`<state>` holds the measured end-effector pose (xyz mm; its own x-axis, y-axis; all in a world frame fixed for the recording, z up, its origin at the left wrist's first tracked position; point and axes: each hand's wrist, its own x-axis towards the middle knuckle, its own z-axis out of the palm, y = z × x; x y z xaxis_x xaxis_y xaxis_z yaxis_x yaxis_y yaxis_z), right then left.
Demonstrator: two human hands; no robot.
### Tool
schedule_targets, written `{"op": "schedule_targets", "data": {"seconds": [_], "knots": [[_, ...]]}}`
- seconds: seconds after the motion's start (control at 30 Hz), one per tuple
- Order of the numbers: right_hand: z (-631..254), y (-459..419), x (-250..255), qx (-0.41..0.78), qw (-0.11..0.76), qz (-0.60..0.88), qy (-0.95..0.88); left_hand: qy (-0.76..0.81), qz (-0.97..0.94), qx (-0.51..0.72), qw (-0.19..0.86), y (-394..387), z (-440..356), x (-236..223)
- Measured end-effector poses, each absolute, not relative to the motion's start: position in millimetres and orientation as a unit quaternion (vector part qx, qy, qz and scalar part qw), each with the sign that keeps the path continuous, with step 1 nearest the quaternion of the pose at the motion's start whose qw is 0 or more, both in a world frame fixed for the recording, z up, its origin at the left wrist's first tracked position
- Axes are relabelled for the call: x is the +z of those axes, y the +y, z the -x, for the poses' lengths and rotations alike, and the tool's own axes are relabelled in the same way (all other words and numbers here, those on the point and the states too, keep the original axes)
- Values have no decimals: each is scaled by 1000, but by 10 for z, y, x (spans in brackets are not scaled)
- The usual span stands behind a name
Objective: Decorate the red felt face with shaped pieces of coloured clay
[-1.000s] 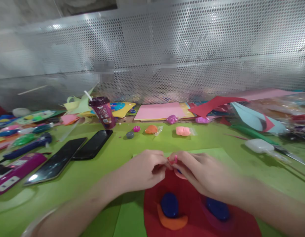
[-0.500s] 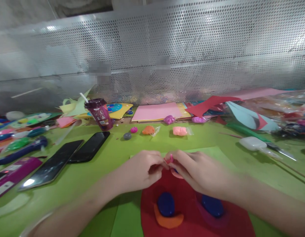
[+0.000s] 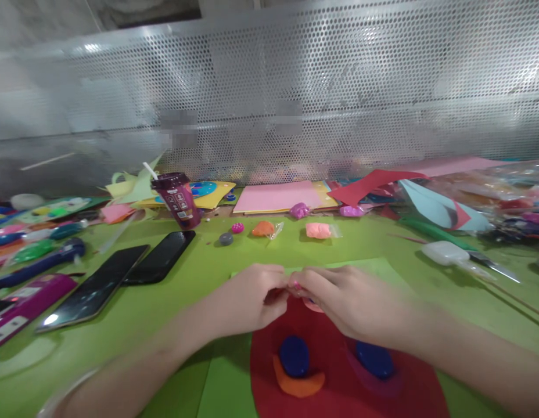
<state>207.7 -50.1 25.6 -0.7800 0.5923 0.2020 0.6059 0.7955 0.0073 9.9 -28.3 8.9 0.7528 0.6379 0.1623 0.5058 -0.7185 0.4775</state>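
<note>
My left hand [image 3: 252, 299] and my right hand [image 3: 343, 302] meet fingertip to fingertip over the far edge of a red paper shape [image 3: 334, 377]. Both pinch a small pink clay piece [image 3: 295, 285], mostly hidden between the fingers. On the red paper lie two dark blue clay ovals [image 3: 294, 356] [image 3: 374, 360], the left one resting on an orange crescent [image 3: 298, 384], the right one on a purple patch. A light green sheet [image 3: 378, 268] lies under the red paper.
Two black phones [image 3: 158, 264] [image 3: 93, 288] lie at left beside a purple cup [image 3: 179, 200] with a straw. Clay lumps, orange [image 3: 263, 229] and pink [image 3: 317, 230], sit behind my hands. Coloured paper lines the perforated metal wall. A white glue bottle [image 3: 446, 252] lies at right.
My fingers have closed tighter over the pink clay piece, so less of it shows. The hands stay in the same spot; the view shifted slightly.
</note>
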Motion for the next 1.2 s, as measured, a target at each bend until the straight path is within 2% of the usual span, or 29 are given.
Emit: {"op": "schedule_targets", "data": {"seconds": [0.4,0.9,1.2], "knots": [[-2083,-491,273,-48,101,284,-952,320,-914,150,201,-280,-95,89],[-2079,-518,266,-94,106,318,-937,322,-913,155,198,-279,-99,86],[-2098,-475,229,-66,125,282,-949,307,-913,163,213,-281,-109,89]]}}
